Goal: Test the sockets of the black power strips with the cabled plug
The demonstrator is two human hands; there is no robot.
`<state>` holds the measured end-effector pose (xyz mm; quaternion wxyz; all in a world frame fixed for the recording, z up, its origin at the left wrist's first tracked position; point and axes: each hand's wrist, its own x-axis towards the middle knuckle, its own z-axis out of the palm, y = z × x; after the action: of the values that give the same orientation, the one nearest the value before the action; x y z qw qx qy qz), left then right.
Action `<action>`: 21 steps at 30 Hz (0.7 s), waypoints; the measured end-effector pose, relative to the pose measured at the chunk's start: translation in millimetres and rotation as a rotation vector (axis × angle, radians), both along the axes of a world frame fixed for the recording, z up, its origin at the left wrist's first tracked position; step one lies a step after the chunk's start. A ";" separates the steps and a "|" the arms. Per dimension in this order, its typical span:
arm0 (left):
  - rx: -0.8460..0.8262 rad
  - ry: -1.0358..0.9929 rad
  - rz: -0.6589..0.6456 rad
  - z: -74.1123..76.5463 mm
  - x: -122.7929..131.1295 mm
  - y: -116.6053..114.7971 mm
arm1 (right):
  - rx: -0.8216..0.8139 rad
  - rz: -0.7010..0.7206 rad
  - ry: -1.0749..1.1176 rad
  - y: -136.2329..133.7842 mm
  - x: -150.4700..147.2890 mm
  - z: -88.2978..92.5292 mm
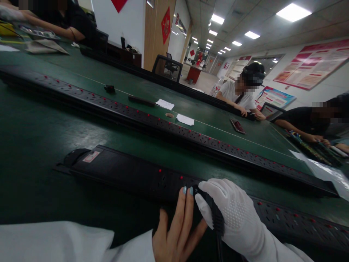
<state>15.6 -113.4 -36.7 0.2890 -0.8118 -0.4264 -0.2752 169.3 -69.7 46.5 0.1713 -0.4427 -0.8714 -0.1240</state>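
Observation:
A long black power strip (122, 169) with red dots along its sockets lies across the green table nearest me. My left hand (178, 225) is bare, its fingers spread and the tips of two resting on the strip beside a plug. In a white dotted glove, my right hand (234, 211) is closed round the black plug (214, 211), which sits against the strip's face. The plug's black cable (219, 249) hangs down toward the bottom edge. The plug's prongs are hidden.
A second long strip (174, 127) runs behind the first. Beyond it are a small black part (109, 88), paper slips (165, 104) and a phone (237, 126). People work at the far side, and a plastic sheet (324, 174) lies at the right.

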 end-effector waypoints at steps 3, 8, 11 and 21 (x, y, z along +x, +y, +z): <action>0.001 0.000 0.002 -0.4 0.7 -0.1 | -0.008 -0.002 0.004 0.0 -0.2 -0.2; -0.006 -0.018 0.007 -2.0 1.7 -0.4 | -0.034 -0.001 0.005 0.5 -0.5 0.1; -0.005 -0.025 0.009 -1.7 1.9 -0.3 | -0.037 -0.001 0.011 0.2 0.2 0.1; 0.008 -0.010 0.019 0.7 2.2 0.3 | -0.014 -0.003 0.003 0.3 -0.3 0.7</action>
<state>17.8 -113.1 -36.1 0.2929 -0.8051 -0.4343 -0.2783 169.0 -69.4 47.2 0.1692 -0.4456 -0.8712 -0.1173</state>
